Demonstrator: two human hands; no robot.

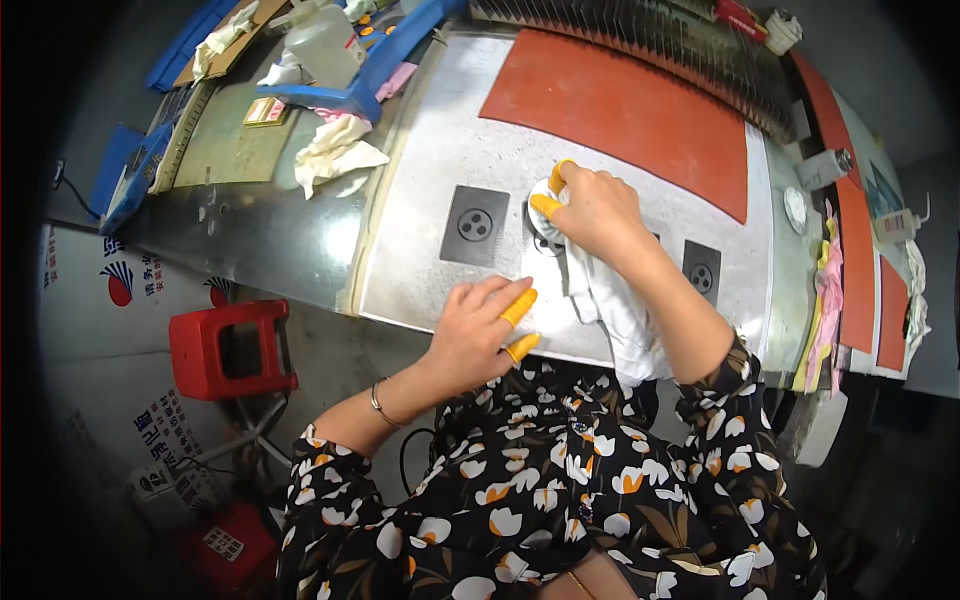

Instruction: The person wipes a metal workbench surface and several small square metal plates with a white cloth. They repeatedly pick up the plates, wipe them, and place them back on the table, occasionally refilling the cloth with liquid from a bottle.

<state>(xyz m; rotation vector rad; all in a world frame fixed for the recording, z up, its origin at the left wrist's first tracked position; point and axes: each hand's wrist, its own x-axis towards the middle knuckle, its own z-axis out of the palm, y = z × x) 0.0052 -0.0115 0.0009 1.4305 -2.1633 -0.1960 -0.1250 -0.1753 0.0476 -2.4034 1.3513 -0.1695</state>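
Note:
My right hand (598,212), with yellow finger cots on thumb and forefinger, grips a bunched white cloth (618,310). It presses the cloth onto a dark plate (546,246) with round holes, mostly covered by hand and cloth. The cloth's loose end trails over the table's near edge. My left hand (474,325) has its fingers apart and holds nothing; two yellow cots cover its thumb and a finger. It rests low over the white sheet (410,262) near the front edge. Two similar dark plates, one on the left (460,246) and one on the right (697,254), lie flat there.
A red-brown mat (620,110) lies beyond the plates, before a row of upright thin dark sheets (640,50). Crumpled cloth (338,155), a blue tray (345,98) and a clear bottle (325,48) are on the left. Bottles stand at right. A red stool (205,350) stands below left.

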